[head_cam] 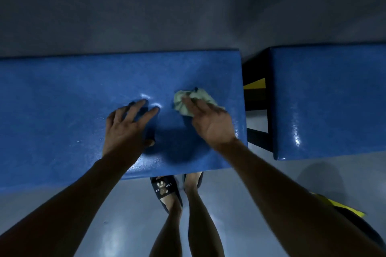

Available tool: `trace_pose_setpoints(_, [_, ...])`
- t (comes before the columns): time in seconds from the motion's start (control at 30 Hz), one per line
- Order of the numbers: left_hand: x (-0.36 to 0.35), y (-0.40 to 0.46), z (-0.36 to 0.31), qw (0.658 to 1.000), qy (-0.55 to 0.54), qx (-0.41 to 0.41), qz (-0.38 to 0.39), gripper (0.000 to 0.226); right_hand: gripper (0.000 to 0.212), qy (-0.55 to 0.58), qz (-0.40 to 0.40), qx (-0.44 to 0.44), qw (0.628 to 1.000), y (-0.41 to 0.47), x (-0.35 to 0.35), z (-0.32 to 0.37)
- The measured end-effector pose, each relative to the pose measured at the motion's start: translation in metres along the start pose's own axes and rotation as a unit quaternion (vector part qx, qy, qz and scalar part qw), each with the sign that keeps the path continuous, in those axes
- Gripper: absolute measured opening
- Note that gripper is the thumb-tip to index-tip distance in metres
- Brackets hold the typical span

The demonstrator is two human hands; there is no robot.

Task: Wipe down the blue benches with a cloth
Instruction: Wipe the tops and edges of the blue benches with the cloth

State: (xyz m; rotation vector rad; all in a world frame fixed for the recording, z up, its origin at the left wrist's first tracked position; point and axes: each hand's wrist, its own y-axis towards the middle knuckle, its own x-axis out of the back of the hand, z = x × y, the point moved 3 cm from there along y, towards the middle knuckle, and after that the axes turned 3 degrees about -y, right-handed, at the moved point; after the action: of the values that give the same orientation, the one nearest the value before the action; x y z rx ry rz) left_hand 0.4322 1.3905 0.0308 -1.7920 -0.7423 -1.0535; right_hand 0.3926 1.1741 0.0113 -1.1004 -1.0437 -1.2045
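The left hand [127,129] lies flat on the blue bench [62,110], palm down, its fingers [150,111] straight and spread apart, the tips touching the glossy top near two bright glints of light. The right hand [211,123] rests just beside it toward the bench's right end, its fingers straight and close together, pressing down on a crumpled pale green cloth [188,101]; the cloth bunches out past the fingertips and to either side of them, and nothing is curled round it. The cloth sits on the bench top, roughly midway between the front and back edges. A second blue bench [325,100] stands well apart to the right, with a dark frame and a yellow bar [254,83] showing in the gap between the two. Below the near edge, on the grey floor [117,225], the person's feet wear dark slide sandals [165,189]; the left strap carries a small bear figure and white lettering, of which only "EVERY" can be read.
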Motion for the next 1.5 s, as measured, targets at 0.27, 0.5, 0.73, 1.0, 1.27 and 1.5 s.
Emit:
trace_pose_setpoints(0.27, [0.003, 0.002, 0.002, 1.0, 0.003, 0.007, 0.017, 0.099, 0.061, 0.126, -0.061, -0.417, 0.898, 0.028, -0.007, -0.059])
trace_pose_setpoints(0.5, [0.004, 0.006, 0.001, 0.999, 0.026, 0.005, 0.036, 0.1, 0.061, 0.032, 0.061, 0.054, 0.996, 0.045, 0.001, -0.008])
trace_pose_setpoints(0.73, [0.004, 0.011, 0.003, 0.999, 0.028, 0.01, 0.032, 0.105, 0.044, 0.103, -0.025, -0.278, 0.955, 0.048, 0.012, -0.131])
trace_pose_setpoints(1.0, [0.001, 0.007, 0.004, 1.0, 0.015, 0.008, 0.016, 0.101, 0.038, 0.089, -0.047, -0.296, 0.95, 0.065, 0.01, -0.115])
trace_pose_setpoints(1.27, [0.001, 0.009, 0.001, 0.999, 0.024, 0.018, 0.033, 0.103, 0.05, 0.013, 0.043, -0.147, 0.988, 0.103, 0.004, -0.029])
trace_pose_setpoints(1.5, [0.001, 0.009, 0.0, 0.999, 0.026, 0.023, 0.036, 0.104, 0.042, 0.066, 0.024, -0.133, 0.989, 0.096, 0.025, -0.105])
